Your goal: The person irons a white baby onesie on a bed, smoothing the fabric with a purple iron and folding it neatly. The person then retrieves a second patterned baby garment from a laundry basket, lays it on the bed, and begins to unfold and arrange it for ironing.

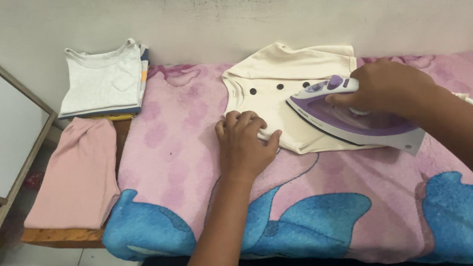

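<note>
At far left, a folded pink garment (73,177) lies beside stacked shirts (104,80). The left hand (244,144) presses flat, fingers curled, on the cream shirt's (279,85) near edge, mid-blanket (191,156). The right hand (384,88) grips the purple-and-white iron (349,119) on that shirt.

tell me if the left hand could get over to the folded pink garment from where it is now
Probably yes. The left hand presses the cream shirt, and only flat pink blanket lies between it and the folded pink garment, with nothing standing in the way.
</note>
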